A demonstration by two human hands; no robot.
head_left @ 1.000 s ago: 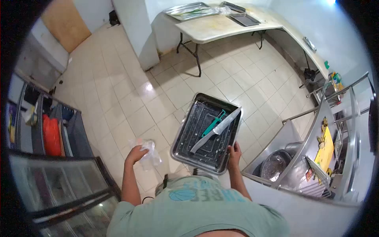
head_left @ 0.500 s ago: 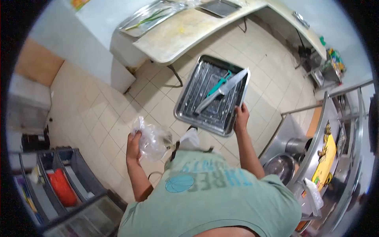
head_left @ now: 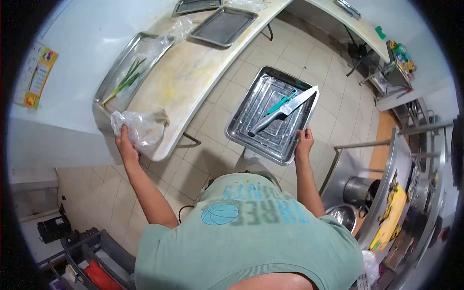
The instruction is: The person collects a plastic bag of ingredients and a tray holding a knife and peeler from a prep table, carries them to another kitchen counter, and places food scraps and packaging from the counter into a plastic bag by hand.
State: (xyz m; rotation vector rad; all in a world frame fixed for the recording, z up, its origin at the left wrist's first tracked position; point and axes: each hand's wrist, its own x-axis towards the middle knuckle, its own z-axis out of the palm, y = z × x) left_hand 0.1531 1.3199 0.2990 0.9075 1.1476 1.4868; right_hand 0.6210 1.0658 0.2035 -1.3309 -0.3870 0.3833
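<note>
My left hand is closed on a clear plastic bag, which is over the near end of the long table. What the bag holds, if anything, I cannot make out. With my right hand I grip the near right rim of a metal tray, held out in front of me above the floor. Inside this wet-looking tray lie a large knife with a grey handle and a green peeler beside it.
On the table are a tray with green onions and plastic, and another metal tray. To the right stands a steel counter with a yellow board and a pot. A grey divided bin sits lower left.
My left hand has carried the plastic bag left and up, from above the floor to the table's near end. The view has turned toward the table; the tray stays in my right hand.
</note>
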